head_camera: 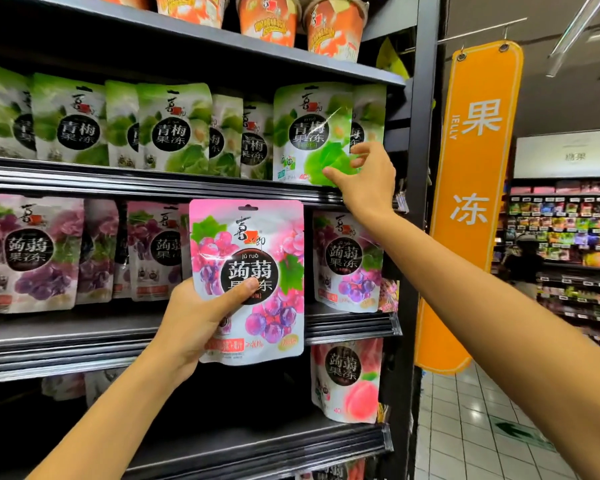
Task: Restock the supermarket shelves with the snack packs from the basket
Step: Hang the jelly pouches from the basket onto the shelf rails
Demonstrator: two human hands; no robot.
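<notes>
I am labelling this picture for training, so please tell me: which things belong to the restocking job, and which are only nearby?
Job: purple grape pack, held by left hand; green pack, pinched by right hand; shelf.
Only nearby: orange cups; hanging orange sign; peach pack.

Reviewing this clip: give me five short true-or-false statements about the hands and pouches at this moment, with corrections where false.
1. The left hand grips a grape pouch. True.
2. The right hand touches nothing. False: it pinches the lower corner of a green plum pouch.
3. The green plum pouch is on the shelf above the grape row. True.
4. The grape pouch in the left hand stands on a shelf. False: it is held up in front of the shelves.
5. The hanging sign is blue. False: it is orange.
</notes>
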